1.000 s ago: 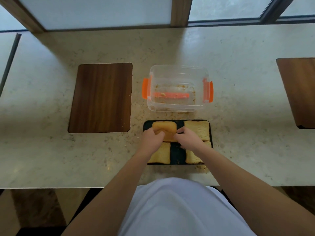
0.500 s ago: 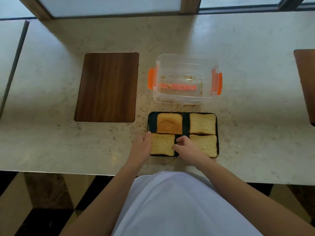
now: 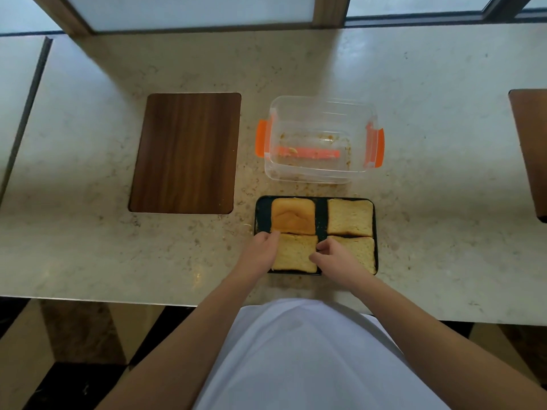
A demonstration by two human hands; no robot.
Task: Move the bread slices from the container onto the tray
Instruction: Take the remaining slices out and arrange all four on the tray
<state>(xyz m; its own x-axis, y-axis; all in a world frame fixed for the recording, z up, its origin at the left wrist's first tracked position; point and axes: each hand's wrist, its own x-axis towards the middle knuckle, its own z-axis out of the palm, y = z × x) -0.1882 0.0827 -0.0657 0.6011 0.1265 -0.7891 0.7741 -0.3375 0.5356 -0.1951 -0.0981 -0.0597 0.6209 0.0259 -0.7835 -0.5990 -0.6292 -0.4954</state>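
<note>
Four bread slices lie flat in a two-by-two grid on a dark rectangular tray [image 3: 321, 216], filling it almost to its rim. The slice at the tray's far left [image 3: 293, 216] shows a browner, crust-like face with a crease across it; the far-right slice [image 3: 350, 217], near-left slice [image 3: 294, 253] and near-right slice [image 3: 362, 251] are pale and toasted-looking. The two left slices touch edge to edge. Just beyond the tray's far edge stands the clear plastic container [image 3: 319, 140] with orange side clips, upright and lidless, holding only crumbs.
</note>
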